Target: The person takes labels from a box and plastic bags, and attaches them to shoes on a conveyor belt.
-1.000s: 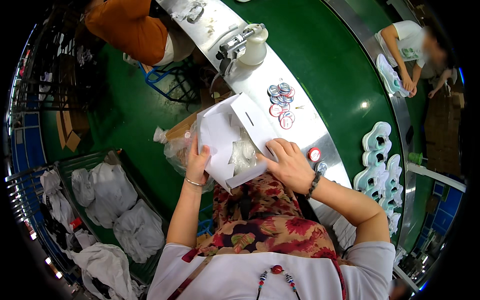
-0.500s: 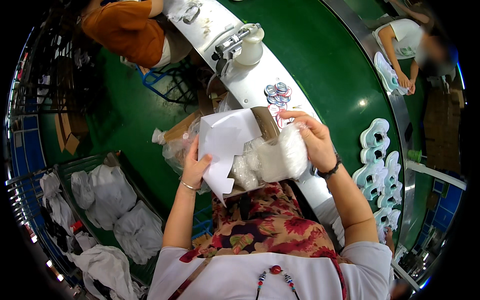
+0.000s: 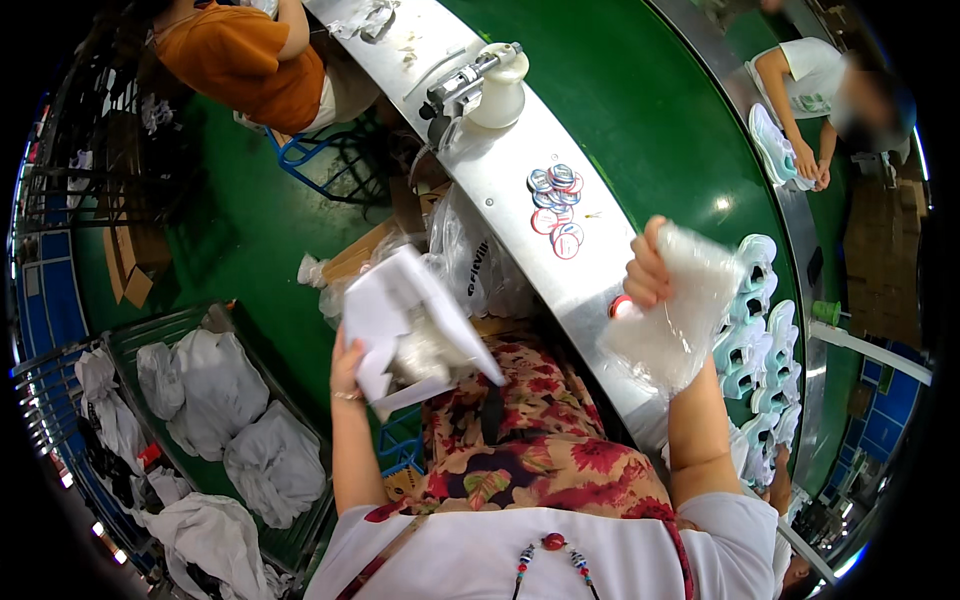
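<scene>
My left hand (image 3: 347,370) grips the near left side of an open white cardboard box (image 3: 372,312), which is tilted and a little blurred. Crumpled clear plastic (image 3: 425,352) shows inside it. Held up over the bench's right side, my right hand (image 3: 650,268) is closed on the top of a translucent plastic bag (image 3: 672,318), which hangs across my forearm. What the bag contains, if anything, I cannot make out. Close to that hand, a small red round piece (image 3: 622,306) lies on the bench, partly covered by the bag.
Several round red and blue discs (image 3: 556,200) lie on the metal bench (image 3: 500,185), with a white jar and metal fitting (image 3: 498,95) farther off. Shoes (image 3: 768,350) line the green conveyor's right side. Clear bags (image 3: 465,250) hang below the bench; a cart (image 3: 215,400) holds white bags.
My right hand has drawn the plastic bag away from the box, to the right and over the bench. The box in my left hand has moved left and down and tilted.
</scene>
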Demonstrator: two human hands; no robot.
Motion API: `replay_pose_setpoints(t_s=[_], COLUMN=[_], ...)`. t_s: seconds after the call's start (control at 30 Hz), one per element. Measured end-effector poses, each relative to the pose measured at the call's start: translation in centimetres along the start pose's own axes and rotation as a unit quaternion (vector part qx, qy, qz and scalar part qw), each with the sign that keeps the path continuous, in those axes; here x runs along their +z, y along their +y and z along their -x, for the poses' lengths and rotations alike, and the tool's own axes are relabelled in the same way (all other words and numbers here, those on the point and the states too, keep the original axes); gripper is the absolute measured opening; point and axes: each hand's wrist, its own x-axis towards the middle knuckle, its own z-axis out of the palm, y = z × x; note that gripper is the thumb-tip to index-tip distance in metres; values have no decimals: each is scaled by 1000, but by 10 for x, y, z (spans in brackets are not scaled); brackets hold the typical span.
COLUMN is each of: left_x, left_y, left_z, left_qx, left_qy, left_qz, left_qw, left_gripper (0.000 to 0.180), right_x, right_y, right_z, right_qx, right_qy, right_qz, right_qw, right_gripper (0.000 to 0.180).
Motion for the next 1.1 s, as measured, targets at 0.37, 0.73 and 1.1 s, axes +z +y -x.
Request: replay_pose_setpoints(t_s=[0.37, 0.73, 1.1], left_x=[-85, -131, -161], left_y=[-8, -11, -44], left_z=[-31, -90, -62], left_qx=[37, 19, -24], left_qy=[107, 104, 137], left_qz=[21, 33, 55], left_qw=[993, 994, 989], left_gripper=[64, 68, 64], right_x=[-104, -54, -177], right_y=[58, 206, 259], right_z=[39, -53, -81], right_qx=[173, 176, 261], right_qy=[168, -125, -37], right_qz=[96, 854, 881], right_qw=[966, 474, 393], right_gripper=[23, 78, 20])
